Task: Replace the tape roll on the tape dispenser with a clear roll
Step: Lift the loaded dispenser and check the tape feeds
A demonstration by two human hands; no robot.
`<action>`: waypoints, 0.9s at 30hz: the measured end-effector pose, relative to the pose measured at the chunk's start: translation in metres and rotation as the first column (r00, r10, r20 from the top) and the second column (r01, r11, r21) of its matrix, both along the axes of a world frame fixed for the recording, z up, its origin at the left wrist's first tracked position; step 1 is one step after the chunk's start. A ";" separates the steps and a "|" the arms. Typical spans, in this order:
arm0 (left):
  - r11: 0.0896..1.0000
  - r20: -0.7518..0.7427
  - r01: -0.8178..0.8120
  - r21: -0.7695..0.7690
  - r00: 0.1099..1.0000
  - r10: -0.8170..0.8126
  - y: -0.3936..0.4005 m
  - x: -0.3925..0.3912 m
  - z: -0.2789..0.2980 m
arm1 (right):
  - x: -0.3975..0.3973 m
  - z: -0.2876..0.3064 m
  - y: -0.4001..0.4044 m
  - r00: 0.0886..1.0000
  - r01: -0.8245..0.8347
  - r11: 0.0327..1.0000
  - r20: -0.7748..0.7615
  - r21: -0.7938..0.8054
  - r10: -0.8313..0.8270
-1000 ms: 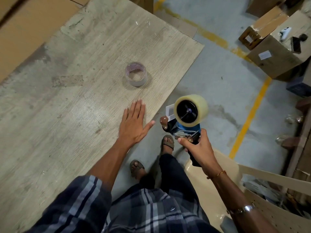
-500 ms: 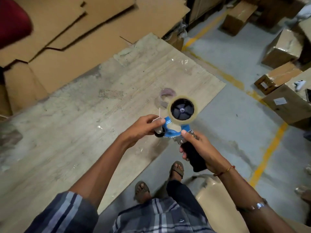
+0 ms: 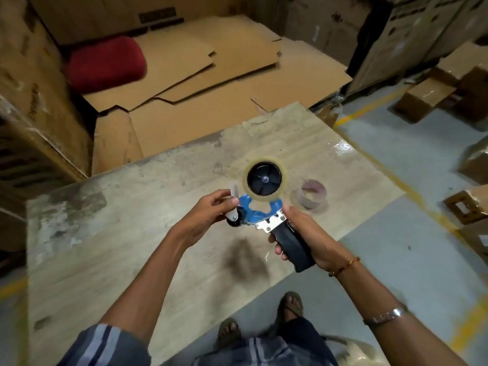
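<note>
A: Since a second ago the left hand (image 3: 208, 215) has left the board (image 3: 111, 233), where it lay flat, and come across to the tape dispenser (image 3: 260, 215); the dispenser has come in over the board from out over the floor; the view has tipped up as well.

B: State of the hands?

A: Right hand (image 3: 306, 239) wrapped round the black handle, forefinger up against the blue frame; left hand pinching the front end, thumb and fingertips at the loose tape tab (image 3: 233, 190) just above the small roller; whether it has the tab itself or the guard behind it, cannot tell.

B: Where are the rolls?

A: Clear roll (image 3: 264, 178) already seated on the black hub, directly beyond both hands, between them; spent core (image 3: 311, 194) lying on the board just beyond the right hand, apart from the dispenser.

B: So what is left?

A: Threading, by my reading; the swap itself looks done.

B: How will it handle?

A: Dispenser light and stiff, one hand enough at the handle; the tape is the awkward part: thin, limp, sticky on one face, likely to fold on itself; best pinched by the tab's very edge, clear of the toothed blade at the front.
</note>
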State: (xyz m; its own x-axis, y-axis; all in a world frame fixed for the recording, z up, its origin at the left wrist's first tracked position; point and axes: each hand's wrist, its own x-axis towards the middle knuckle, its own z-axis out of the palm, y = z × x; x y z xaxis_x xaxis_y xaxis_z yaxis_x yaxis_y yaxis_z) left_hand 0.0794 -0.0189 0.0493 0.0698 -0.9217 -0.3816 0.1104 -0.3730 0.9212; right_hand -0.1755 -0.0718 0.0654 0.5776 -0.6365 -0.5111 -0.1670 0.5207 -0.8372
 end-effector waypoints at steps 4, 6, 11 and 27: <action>0.976 0.062 -0.216 0.039 0.975 0.214 0.002 0.007 -0.016 | 0.026 -0.010 -0.024 0.984 -0.121 0.975 -0.151 -0.184 0.093; 0.938 0.125 -0.339 0.077 0.936 0.328 0.000 0.005 -0.029 | 0.037 -0.018 -0.043 0.967 -0.182 0.949 -0.222 -0.258 0.125; 0.815 0.182 -0.558 0.157 0.827 0.531 -0.007 -0.006 -0.062 | 0.056 -0.045 -0.090 0.890 -0.411 0.861 -0.339 -0.301 0.306; 0.588 0.444 -0.790 0.176 0.596 0.669 -0.045 -0.052 -0.090 | 0.073 -0.108 -0.182 0.713 -0.701 0.534 -0.454 -0.473 0.534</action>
State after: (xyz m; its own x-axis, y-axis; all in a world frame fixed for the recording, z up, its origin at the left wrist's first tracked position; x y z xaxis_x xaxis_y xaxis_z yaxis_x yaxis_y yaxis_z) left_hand 0.0273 -0.0638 -0.0408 0.8243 -0.3212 -0.4662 0.2283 -0.5649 0.7929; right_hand -0.1020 -0.2540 -0.0422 0.8635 -0.3663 -0.3468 -0.4752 -0.3604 -0.8027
